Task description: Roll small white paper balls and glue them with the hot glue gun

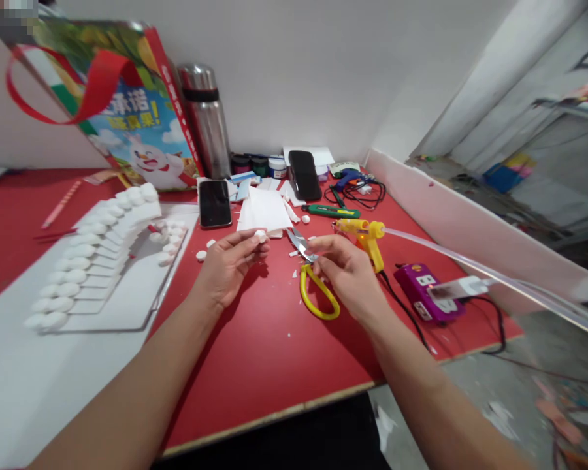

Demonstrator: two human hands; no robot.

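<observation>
My left hand point(230, 264) pinches a small white lump point(260, 236) between thumb and fingertips, above the red table. My right hand point(345, 267) is curled, its thumb and fingertips close together over the yellow-handled scissors point(319, 297). I cannot make out whether those fingertips hold the scissors or something small. The scissor blades point away from me, toward folded white paper point(267, 210). To the left stands a white stepped model point(102, 287), edged with rows of rounded white pieces point(68, 289). A few loose white lumps point(201, 256) lie beside my left hand.
A yellow glue gun point(367, 238) with a long clear stick lies at right, near a purple power block point(426, 294). Behind are two phones point(215, 203), a green cutter point(334, 211), a steel flask point(208, 124) and a colourful bag point(142, 143). Cables trail over the right edge.
</observation>
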